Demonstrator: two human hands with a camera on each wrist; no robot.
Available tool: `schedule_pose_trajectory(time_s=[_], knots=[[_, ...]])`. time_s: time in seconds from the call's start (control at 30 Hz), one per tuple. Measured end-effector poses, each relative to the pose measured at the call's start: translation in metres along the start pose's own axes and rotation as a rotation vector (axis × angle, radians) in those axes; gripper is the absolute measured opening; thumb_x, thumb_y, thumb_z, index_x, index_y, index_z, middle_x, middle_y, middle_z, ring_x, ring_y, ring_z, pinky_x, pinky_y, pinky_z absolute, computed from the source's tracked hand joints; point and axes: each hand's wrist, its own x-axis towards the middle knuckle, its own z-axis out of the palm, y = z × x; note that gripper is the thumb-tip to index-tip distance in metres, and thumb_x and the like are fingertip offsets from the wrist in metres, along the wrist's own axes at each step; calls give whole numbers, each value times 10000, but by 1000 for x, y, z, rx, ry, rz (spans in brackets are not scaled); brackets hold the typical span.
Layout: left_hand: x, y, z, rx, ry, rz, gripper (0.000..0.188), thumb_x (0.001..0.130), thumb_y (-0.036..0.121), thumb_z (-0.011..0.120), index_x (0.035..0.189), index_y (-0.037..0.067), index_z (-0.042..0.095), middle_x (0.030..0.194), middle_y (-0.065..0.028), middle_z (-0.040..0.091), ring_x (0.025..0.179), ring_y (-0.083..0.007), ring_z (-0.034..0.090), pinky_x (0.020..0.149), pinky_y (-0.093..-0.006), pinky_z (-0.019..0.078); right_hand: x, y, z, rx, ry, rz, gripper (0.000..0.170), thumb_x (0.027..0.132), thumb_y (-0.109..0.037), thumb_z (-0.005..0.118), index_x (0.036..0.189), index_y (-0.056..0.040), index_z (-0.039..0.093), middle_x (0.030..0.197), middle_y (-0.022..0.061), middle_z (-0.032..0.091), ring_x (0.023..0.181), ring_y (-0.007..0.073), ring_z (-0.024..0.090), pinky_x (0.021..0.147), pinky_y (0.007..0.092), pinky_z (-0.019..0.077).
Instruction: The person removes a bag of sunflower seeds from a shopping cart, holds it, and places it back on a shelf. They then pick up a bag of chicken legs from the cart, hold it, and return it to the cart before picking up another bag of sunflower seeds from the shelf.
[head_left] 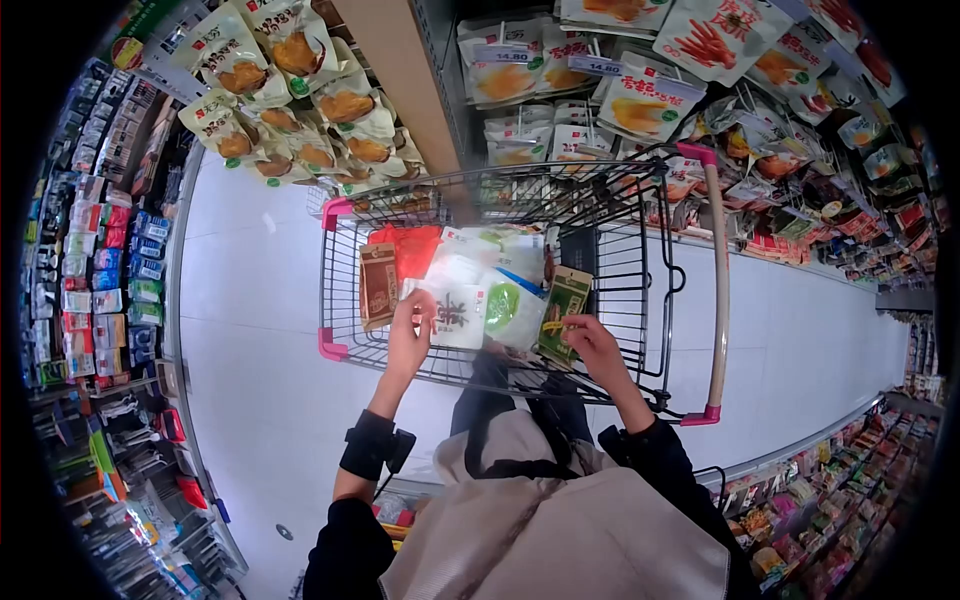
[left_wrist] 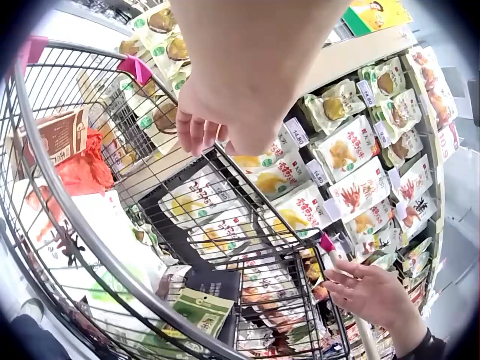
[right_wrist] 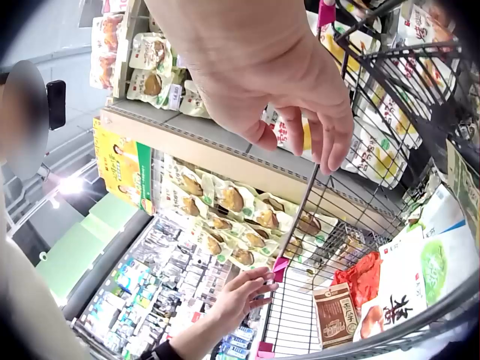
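Both hands hover over a wire shopping cart point(head_left: 690, 300). My left hand point(head_left: 408, 330) point(left_wrist: 240, 105) point(right_wrist: 238, 296) appears empty above the white pack with black characters point(head_left: 458, 318), fingers loosely bent. My right hand point(head_left: 597, 350) point(left_wrist: 371, 296) point(right_wrist: 292, 97), also empty with relaxed fingers, is over the green packet point(head_left: 568, 300). Between them lies a clear pack with green contents point(head_left: 512, 312). A brown packet point(head_left: 378, 285) point(right_wrist: 335, 315) and a red bag point(head_left: 408, 245) point(right_wrist: 364, 276) lie at the cart's left end.
Racks of hanging food packs point(head_left: 640, 100) stand beyond the cart, with a wooden-coloured shelf panel point(head_left: 400, 70) between them. Goods shelves line the left point(head_left: 110, 270) and lower right point(head_left: 830, 490). White floor point(head_left: 250, 340) shows around the cart. Another person point(right_wrist: 22, 120) is at the right wrist view's left edge.
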Motion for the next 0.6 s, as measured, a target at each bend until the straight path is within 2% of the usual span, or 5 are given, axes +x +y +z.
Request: schedule_pose_trajectory(time_s=[0.17, 0.3, 0.47, 0.57, 0.6], knots=[[34, -57, -16, 22, -124, -48, 295, 816, 14, 499, 1108, 5, 455, 973, -134, 514, 831, -202, 570, 675, -290, 476, 30, 1, 37, 24, -62, 169, 207, 865, -68, 459, 1059, -12, 507, 996, 59, 552, 893, 124, 560, 755, 231, 420], [49, -120, -20, 84, -101, -207, 272, 772, 70, 541, 1037, 20, 505, 948, -172, 524, 813, -288, 563, 682, -349, 462, 36, 16, 58, 74, -44, 225, 203, 864, -43, 453, 1058, -8, 502, 968, 58, 564, 888, 135, 566, 756, 234, 429], [75, -186, -35, 453, -136, -376, 425, 735, 270, 579, 1049, 13, 451, 1019, -203, 498, 911, -353, 531, 748, -441, 442, 37, 32, 71, 140, -6, 281, 193, 840, -60, 500, 1026, -10, 519, 965, 69, 578, 848, 144, 565, 736, 252, 438], [87, -183, -46, 541, -142, -540, 466, 717, 300, 593, 1062, 20, 453, 1028, -195, 504, 928, -362, 527, 762, -443, 444, 36, 50, 79, 182, 15, 305, 192, 829, -88, 530, 1005, -11, 536, 937, 69, 596, 819, 143, 568, 713, 251, 438], [90, -190, -49, 526, -140, -534, 349, 734, 178, 529, 1016, -25, 500, 996, -221, 538, 935, -389, 509, 799, -408, 436, 37, 49, 81, 168, 8, 317, 191, 830, -90, 531, 1003, -10, 537, 930, 68, 599, 813, 141, 568, 711, 249, 438]])
